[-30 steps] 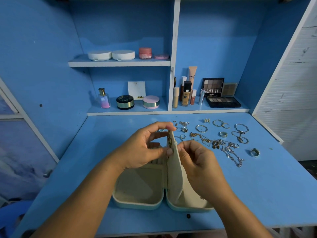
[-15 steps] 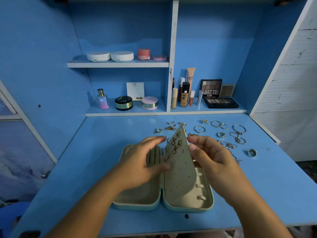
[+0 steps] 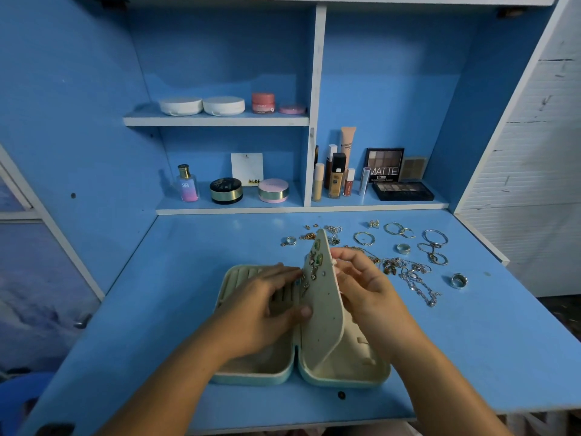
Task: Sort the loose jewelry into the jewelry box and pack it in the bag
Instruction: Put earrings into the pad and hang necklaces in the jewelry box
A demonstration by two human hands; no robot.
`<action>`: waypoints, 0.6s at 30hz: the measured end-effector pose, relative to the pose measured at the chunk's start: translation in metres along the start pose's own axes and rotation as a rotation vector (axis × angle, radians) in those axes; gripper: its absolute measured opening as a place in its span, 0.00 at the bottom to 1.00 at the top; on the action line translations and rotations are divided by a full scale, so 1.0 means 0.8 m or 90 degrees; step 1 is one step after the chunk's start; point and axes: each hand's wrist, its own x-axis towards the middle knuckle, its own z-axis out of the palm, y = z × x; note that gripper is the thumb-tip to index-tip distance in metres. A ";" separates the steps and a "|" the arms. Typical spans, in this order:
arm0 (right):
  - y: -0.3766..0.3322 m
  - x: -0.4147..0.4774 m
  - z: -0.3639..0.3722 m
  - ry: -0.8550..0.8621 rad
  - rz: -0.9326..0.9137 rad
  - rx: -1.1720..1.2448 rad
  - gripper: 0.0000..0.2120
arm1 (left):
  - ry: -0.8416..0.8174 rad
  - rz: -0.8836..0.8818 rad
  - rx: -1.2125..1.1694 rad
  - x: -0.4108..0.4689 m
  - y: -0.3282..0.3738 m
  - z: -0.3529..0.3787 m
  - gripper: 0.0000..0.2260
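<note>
Although earrings [image 3: 315, 261] already stud the upright panel [image 3: 323, 325] of the open jewelry box [image 3: 251, 377] at lower centre, left hand [image 3: 261, 309] flat against it, right hand [image 3: 367, 291] pinching its edge, rings [image 3: 403, 248], bangles [image 3: 435, 237] and chains [image 3: 418, 284] lie loose on the worktop [image 3: 188, 262] centre-right; no bag shows.

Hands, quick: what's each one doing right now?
Left hand: open, fingertips pressing the earring panel.
Right hand: pinching the panel's upper edge.
</note>
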 end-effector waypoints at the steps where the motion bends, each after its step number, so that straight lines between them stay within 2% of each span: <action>1: 0.004 0.005 0.002 0.005 -0.001 -0.003 0.08 | -0.002 0.003 -0.004 0.000 0.000 0.000 0.35; 5: 0.013 0.020 0.002 0.012 0.056 -0.066 0.12 | -0.024 0.005 -0.026 0.001 -0.004 0.000 0.32; 8: 0.010 0.023 0.006 -0.029 0.112 -0.094 0.22 | -0.038 0.009 -0.034 0.002 -0.007 -0.001 0.29; 9: 0.010 0.024 0.006 -0.043 0.122 -0.091 0.21 | -0.041 0.012 -0.040 0.002 -0.007 -0.002 0.28; 12: 0.009 0.026 0.003 -0.070 0.144 -0.051 0.09 | -0.040 0.018 -0.035 0.002 -0.007 -0.002 0.30; 15: 0.007 0.028 0.004 -0.054 0.141 -0.095 0.11 | -0.031 0.026 -0.019 0.002 -0.007 -0.001 0.33; 18: 0.004 0.032 0.010 -0.025 0.123 -0.152 0.08 | -0.028 0.030 -0.022 0.002 -0.010 0.000 0.33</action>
